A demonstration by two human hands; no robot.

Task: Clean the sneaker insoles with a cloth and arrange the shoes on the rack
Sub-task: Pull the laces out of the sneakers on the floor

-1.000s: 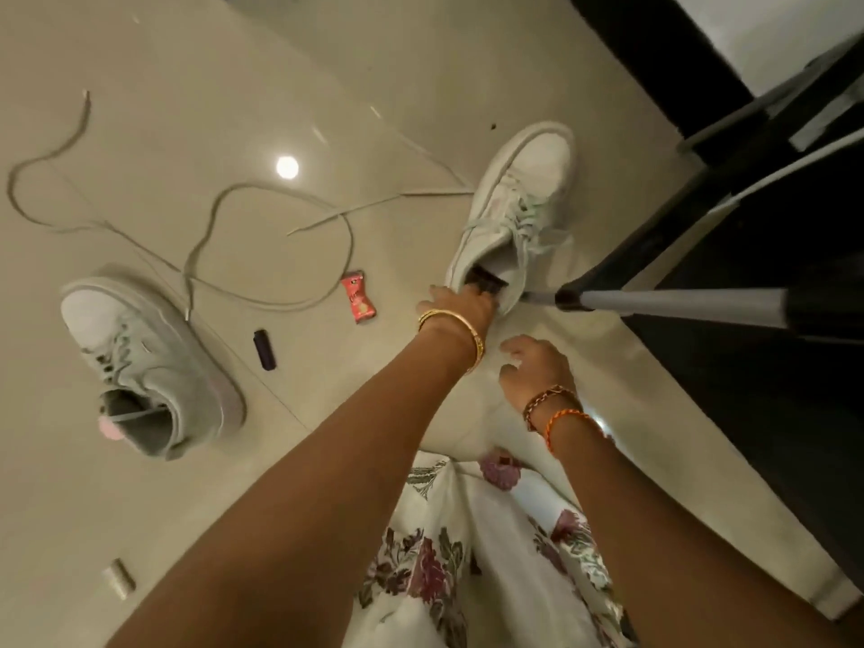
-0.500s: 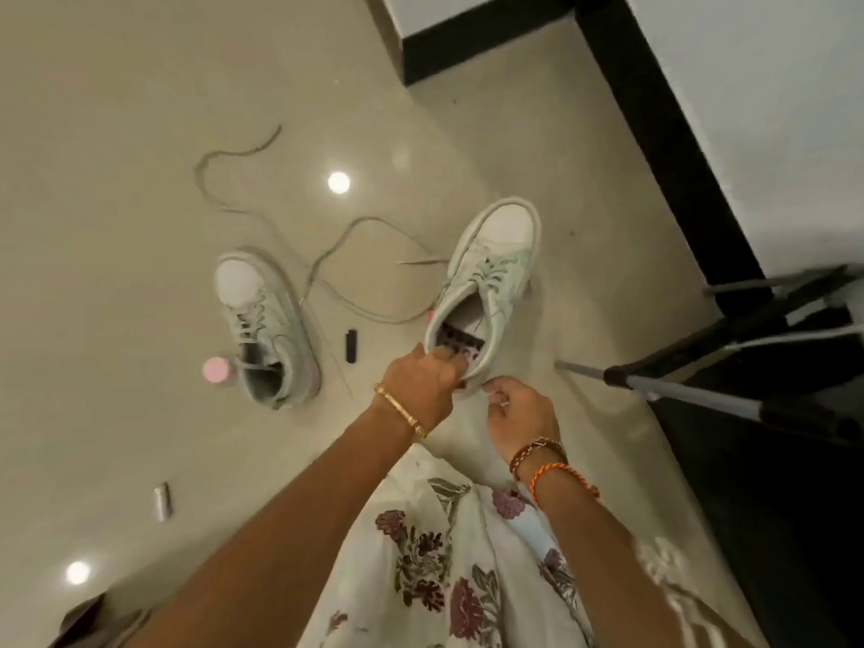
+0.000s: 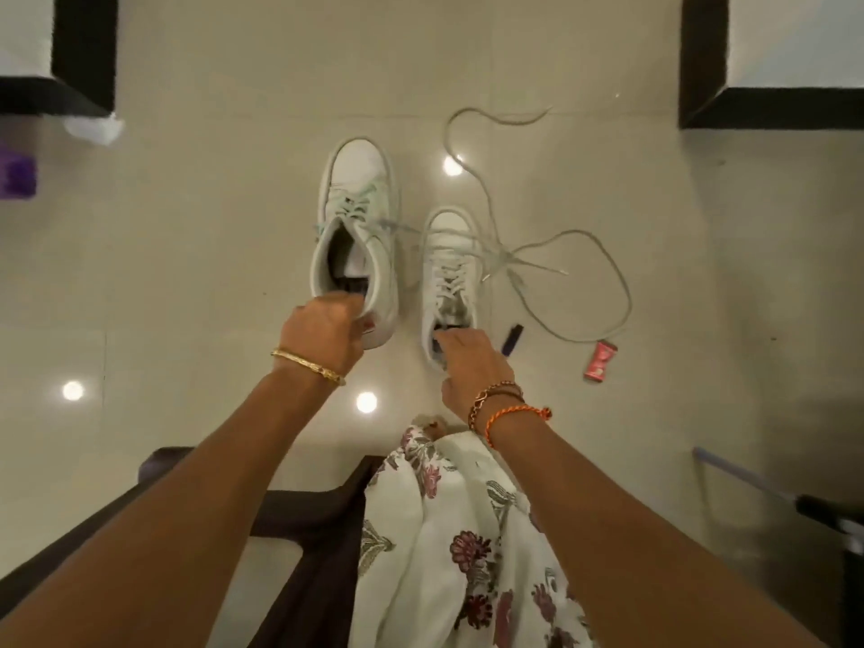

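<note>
Nearest the camera, a white skirt (image 3: pixel 449 544) with a red flower print hangs between the two forearms, with a dark piece of furniture (image 3: pixel 299 521) below and to its left.

The left hand (image 3: pixel 327 327), a gold bangle (image 3: pixel 306 365) on its wrist, has its fingers curled over the heel rim of the left sneaker (image 3: pixel 356 236) and grips it. That sneaker's long axis runs straight away from the person, heel near, toe far, with the opening facing up and a dark insole visible inside. It looks raised off the floor (image 3: pixel 187 254), though that cannot be told for sure.

The right hand (image 3: pixel 472 367), with thread bracelets (image 3: pixel 505 409) on its wrist, has its fingertips hooked into the heel opening of the right sneaker (image 3: pixel 448 278) and holds its rim. This sneaker lies just beside the other, parallel to it, toe pointing away.

To the right on the glossy floor lie a small dark object (image 3: pixel 511 339) and a red wrapper (image 3: pixel 600 361). A loose shoelace (image 3: pixel 579 254) loops from the right sneaker out past them and onward toward the far wall.

Further off, black skirting (image 3: pixel 701 63) borders white walls on both sides, and a purple object (image 3: pixel 18 176) sits at the left edge.
</note>
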